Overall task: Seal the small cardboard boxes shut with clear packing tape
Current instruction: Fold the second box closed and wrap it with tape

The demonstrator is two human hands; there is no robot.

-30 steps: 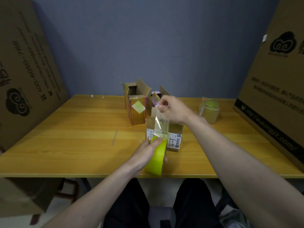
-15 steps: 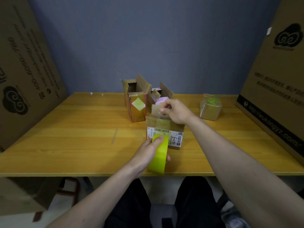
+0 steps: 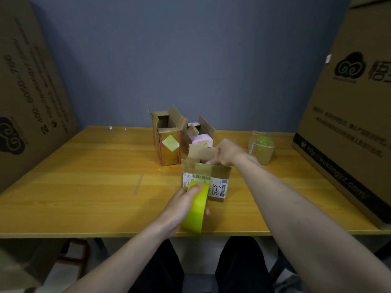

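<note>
Tape [image 3: 195, 208], a yellow-green roll held edge-on at the table's [image 3: 84, 187] near edge, is gripped by the left hand [image 3: 182, 205], thumb over its rim. It is judged light and stiff, its sticky strip liable to cling, so it is best held by the core. The labelled box [image 3: 206, 180], just beyond the roll, looks light and easily crushed; it is best steadied at its walls. Its top flaps are met by the right hand [image 3: 227, 153], fingers curled; whether anything is pinched cannot be told.
</note>
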